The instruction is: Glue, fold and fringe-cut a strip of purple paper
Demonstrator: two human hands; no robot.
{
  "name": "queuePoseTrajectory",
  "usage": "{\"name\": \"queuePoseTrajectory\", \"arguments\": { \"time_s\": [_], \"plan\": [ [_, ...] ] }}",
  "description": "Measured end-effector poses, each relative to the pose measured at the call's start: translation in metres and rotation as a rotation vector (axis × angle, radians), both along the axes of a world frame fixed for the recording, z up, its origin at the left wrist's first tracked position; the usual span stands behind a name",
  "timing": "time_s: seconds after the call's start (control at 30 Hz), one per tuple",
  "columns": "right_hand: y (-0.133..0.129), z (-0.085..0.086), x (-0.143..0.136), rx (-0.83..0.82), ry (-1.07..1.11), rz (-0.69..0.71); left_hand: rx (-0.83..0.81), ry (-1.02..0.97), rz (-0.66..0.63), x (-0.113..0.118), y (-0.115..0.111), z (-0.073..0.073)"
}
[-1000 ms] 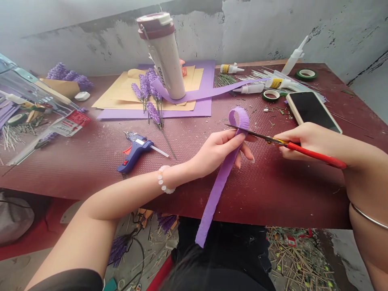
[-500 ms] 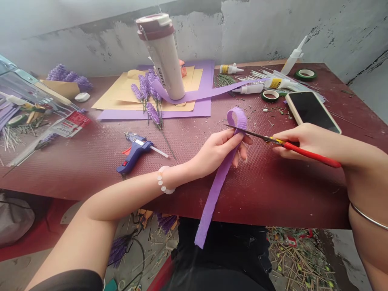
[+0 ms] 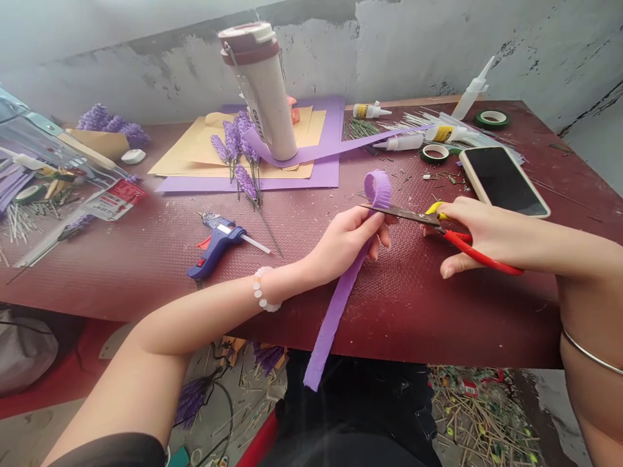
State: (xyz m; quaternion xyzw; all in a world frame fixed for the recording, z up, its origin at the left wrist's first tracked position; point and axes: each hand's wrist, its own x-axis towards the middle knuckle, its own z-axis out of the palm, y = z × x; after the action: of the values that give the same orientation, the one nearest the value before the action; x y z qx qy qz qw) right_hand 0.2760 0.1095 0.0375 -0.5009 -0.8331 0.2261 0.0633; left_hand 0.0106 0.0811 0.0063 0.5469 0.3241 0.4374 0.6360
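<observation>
My left hand [image 3: 353,230] pinches a long purple crepe paper strip [image 3: 338,305] between thumb and fingers. The strip's upper end curls into a loop with a finely fringed edge above my fingertips, and its plain lower end hangs past the table's front edge. In my right hand [image 3: 479,230] are scissors [image 3: 413,216] with red and yellow handles; the handles are spread and the thumb stands away from the fingers. Their dark blades lie across the strip just above my left thumb, pointing left. How far the blades are parted is hard to make out.
A blue glue gun [image 3: 217,243] lies left of my left hand. Behind it, a coffee tumbler [image 3: 272,97] stands on purple and tan paper sheets [image 3: 185,152] beside lavender sprigs [image 3: 246,181]. A phone [image 3: 506,178], green tape rolls [image 3: 434,154] and glue bottles [image 3: 470,94] are at the right.
The scissors' handles have spread and my right thumb has moved down away from the fingers. My left hand and the strip have shifted slightly left.
</observation>
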Motion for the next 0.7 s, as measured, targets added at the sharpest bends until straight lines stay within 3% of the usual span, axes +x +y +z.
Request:
{"name": "queuePoseTrajectory", "arguments": {
  "time_s": [0.13, 0.47, 0.6, 0.7],
  "plan": [
    [-0.004, -0.001, 0.0, -0.071, -0.032, -0.013, 0.026, 0.036, -0.014, -0.001, 0.0, -0.002],
    [0.001, -0.01, 0.001, -0.019, 0.012, -0.029, 0.121, 0.037, -0.019, -0.004, 0.003, -0.009],
    [-0.002, -0.002, -0.01, 0.077, 0.052, 0.009, 0.141, 0.057, -0.026, -0.005, 0.003, -0.01],
    [-0.005, 0.008, -0.018, 0.055, 0.096, 0.025, 0.151, 0.041, -0.03, -0.004, 0.002, -0.009]
  ]
}}
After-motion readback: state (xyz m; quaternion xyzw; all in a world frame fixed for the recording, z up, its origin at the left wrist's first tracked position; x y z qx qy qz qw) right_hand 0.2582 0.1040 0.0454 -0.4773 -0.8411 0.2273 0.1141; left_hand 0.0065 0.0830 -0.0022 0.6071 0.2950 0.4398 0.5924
